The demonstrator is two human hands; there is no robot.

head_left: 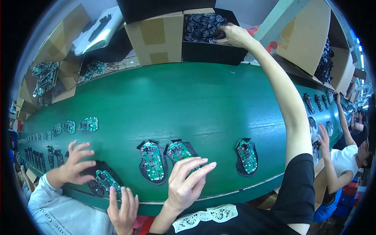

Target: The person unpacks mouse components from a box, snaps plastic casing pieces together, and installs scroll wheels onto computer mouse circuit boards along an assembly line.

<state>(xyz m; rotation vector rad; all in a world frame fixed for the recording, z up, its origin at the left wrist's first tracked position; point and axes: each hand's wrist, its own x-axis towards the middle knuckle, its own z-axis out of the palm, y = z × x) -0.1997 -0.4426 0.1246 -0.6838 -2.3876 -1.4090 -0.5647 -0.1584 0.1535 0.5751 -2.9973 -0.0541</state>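
Note:
My left hand (pixel 185 183) is over the lower part of a green circuit board (pixel 179 150) in a black plastic shell. Its fingers are stretched out and slightly apart; whether they touch the board I cannot tell. To its left lies another green board (pixel 152 161) in a black shell, and further right a third shelled board (pixel 247 157). My right arm reaches far across the bench to a black bin (pixel 211 53) full of small black plastic parts (pixel 199 26). There my right hand (pixel 236 36) is closed on a dark plastic part (pixel 220 34) at the bin's right side.
On the left, a co-worker's hands (pixel 80 164) work around a shelled board (pixel 106 181). Rows of boards (pixel 88 124) and black shells run along the green bench (pixel 188 98). Cardboard boxes (pixel 154 41) line its far side. A green post (pixel 280 21) stands near my right hand. Other people sit at right.

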